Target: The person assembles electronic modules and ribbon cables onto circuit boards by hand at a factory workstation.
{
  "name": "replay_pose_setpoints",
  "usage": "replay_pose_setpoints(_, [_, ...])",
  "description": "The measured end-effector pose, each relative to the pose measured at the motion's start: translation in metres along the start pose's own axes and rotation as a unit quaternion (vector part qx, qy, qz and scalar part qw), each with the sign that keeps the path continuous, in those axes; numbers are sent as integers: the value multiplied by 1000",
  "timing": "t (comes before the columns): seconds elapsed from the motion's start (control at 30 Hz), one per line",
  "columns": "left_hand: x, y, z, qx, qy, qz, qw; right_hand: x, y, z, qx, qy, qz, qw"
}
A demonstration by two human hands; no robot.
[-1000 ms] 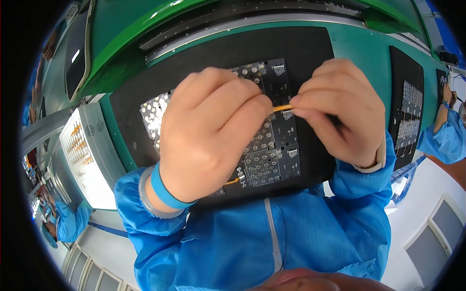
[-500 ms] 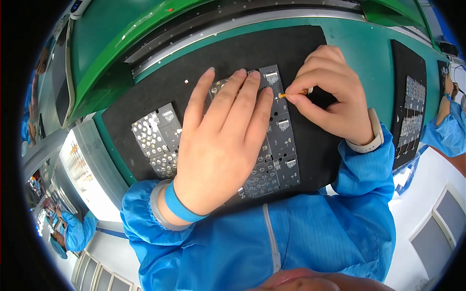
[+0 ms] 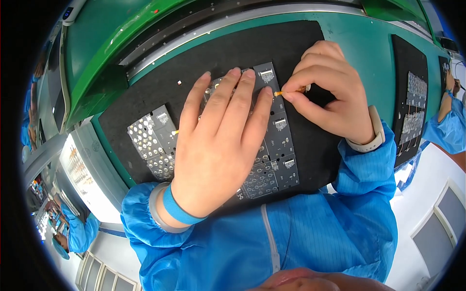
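Observation:
My left hand lies flat with fingers spread over a dark circuit board panel, covering much of it. Along the panel's right strip, small white connectors and chips show. From the right, my right hand pinches a thin orange flex cable between thumb and forefinger. Its free end meets the panel's right edge, near my left forefinger; whether it is attached I cannot tell. Left of my left hand sits another circuit board panel with many round pads. A small yellow piece peeks out beside that hand.
Both panels rest on a black mat on a green table. A green-framed metal rail runs along the back. At right, another black mat carries more boards, near a co-worker's blue sleeve. A bright white panel stands left.
The view has shifted slightly, moving the boards a little left in the picture. Both hands keep their poses. The yellow piece beside my left hand now shows more.

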State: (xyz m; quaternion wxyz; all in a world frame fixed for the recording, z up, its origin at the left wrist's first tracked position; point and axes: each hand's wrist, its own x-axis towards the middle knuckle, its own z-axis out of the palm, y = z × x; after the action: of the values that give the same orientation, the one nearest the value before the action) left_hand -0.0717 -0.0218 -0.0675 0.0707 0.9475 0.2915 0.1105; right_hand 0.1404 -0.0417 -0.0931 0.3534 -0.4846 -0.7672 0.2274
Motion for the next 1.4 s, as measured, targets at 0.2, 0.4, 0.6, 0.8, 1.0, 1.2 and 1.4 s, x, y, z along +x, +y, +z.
replay_pose_setpoints(0.2, [1,1,2,12,-3,2,1000,-1,0,-1,-3,-6,4,1000])
replay_pose_setpoints(0.4, [5,5,3,47,-21,12,999,0,1,-1,-19,-18,2,1000])
replay_pose_setpoints(0.6, [1,-3,4,-3,48,19,999,1,14,-6,70,23,58,996])
replay_pose_setpoints(0.8, [-44,-11,-48,-66,159,-91,981,-10,42,-15,165,109,102,975])
replay_pose_setpoints(1.0, [-156,-54,-74,88,181,-291,936,-19,66,-15,172,119,117,971])
replay_pose_setpoints(1.2, [-257,-118,-96,259,186,-434,843,-24,67,-18,134,138,125,973])
replay_pose_setpoints(1.4, [-282,-157,-95,279,114,-322,898,-36,69,-13,111,164,129,972])
